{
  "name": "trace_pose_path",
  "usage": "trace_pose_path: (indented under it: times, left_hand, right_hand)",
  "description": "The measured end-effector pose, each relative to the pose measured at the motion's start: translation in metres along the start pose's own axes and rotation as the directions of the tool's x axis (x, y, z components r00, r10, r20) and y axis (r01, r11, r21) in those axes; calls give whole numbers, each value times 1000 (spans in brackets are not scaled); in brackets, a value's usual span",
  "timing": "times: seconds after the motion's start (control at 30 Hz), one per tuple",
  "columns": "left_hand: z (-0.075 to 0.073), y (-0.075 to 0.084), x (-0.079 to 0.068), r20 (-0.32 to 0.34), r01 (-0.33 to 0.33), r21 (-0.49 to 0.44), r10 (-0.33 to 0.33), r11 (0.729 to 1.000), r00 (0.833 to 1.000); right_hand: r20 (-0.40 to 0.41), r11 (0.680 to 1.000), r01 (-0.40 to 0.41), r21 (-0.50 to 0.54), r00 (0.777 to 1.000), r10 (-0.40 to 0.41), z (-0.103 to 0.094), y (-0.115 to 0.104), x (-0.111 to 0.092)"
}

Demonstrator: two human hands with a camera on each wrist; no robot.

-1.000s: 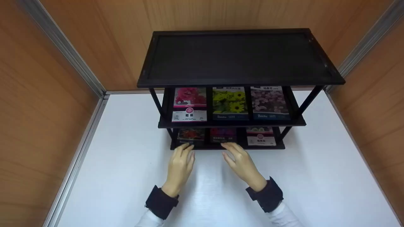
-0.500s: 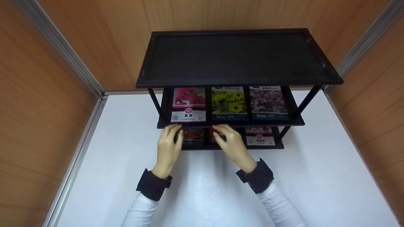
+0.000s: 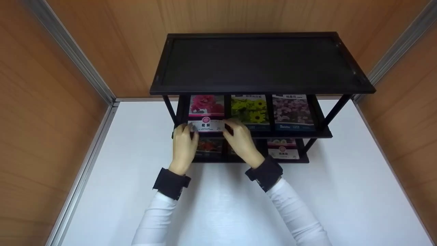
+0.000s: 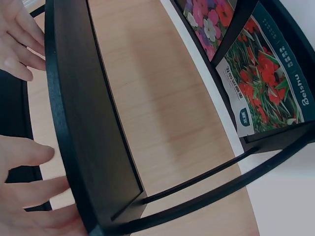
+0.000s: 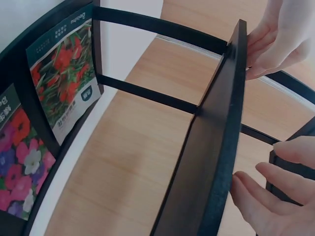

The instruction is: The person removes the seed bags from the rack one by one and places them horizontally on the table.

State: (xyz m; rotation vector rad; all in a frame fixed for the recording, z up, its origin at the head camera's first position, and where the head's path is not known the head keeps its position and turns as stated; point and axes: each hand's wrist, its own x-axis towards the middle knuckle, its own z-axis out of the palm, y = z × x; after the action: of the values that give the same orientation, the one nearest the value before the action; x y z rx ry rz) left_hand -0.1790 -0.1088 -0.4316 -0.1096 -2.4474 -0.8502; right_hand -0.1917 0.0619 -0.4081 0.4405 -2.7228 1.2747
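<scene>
In the head view, a seed packet with a pink flower (image 3: 206,104) lies at the left of the black rack's middle shelf (image 3: 256,135). My left hand (image 3: 183,145) is at its lower left corner, and the fingertips of my right hand (image 3: 240,141) meet its right edge. In the left wrist view the left hand (image 4: 32,196) has thumb and fingers spread apart, close by the shelf's underside; the packet is hidden there. The right wrist view has the right hand (image 5: 275,196) with loosely bent fingers, thumb apart from them, at the shelf's front edge.
A yellow-flower packet (image 3: 251,109) and a pale pink one (image 3: 293,111) lie farther right on that shelf. Below are a red-flower packet (image 3: 209,146), a partly covered one, and a white-labelled packet (image 3: 282,150). The rack's top board (image 3: 259,65) overhangs them; thin posts (image 3: 336,111) stand at the sides.
Both hands have moved up and forward from before the bottom shelf to the middle shelf, ending at the two sides of the pink-flower packet. The packets have stayed in place.
</scene>
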Motion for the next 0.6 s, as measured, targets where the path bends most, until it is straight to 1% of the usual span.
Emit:
trace_pose_path:
  times: [0.1, 0.17, 0.23, 0.3, 0.47, 0.53, 0.6]
  left_hand:
    - [2, 1, 5, 35, 18, 18, -18, 1000, 999]
    - [3, 1, 8, 51, 29, 21, -31, 999, 998]
    - [4, 1, 11, 57, 40, 19, -41, 999, 998]
    - [5, 2, 13, 50, 42, 8, -43, 999, 998]
    - [6, 3, 17, 17, 47, -40, -47, 998, 999]
    - [6, 4, 19, 16, 54, -60, -53, 997, 998]
    - [5, 5, 20, 26, 75, -85, -73, 994, 997]
  right_hand:
    - [35, 998, -62, -7, 997, 62, 1, -1, 9]
    - [53, 996, -87, -16, 995, 87, 2, -1, 14]
    - [63, 993, -117, -22, 991, 118, 3, -1, 18]
    - [68, 989, -148, -21, 986, 149, 3, -1, 21]
    - [67, 981, -190, 37, 980, 187, 2, -3, 26]
    - [61, 978, -194, 78, 980, 190, 1, -3, 28]
    - [57, 973, -201, 113, 979, 196, -1, -2, 30]
